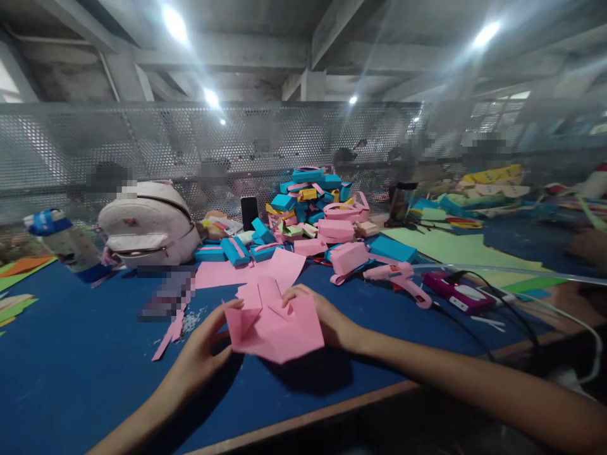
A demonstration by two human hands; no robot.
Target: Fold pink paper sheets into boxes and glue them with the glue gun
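Observation:
Between my two hands, a partly folded sheet of pink paper [279,332] is held a little above the blue table, with creased flaps standing up at its sides. My left hand [208,341] grips its left edge, thumb below and fingers behind. On the right, my right hand [320,309] has its fingers curled over the top onto a fold, and its thumb is hidden. Just behind lie flat pink sheets [284,268]. Closest to my right hand on the table is a pink hot glue gun [401,281].
A heap of blue, pink and yellow folded paper boxes [313,202] rises at the back. Left are a white backpack [147,224] and a bottle [71,246]. A purple power strip [458,292] with cables and green sheets [465,249] lie right. Pink scraps [167,338] lie left.

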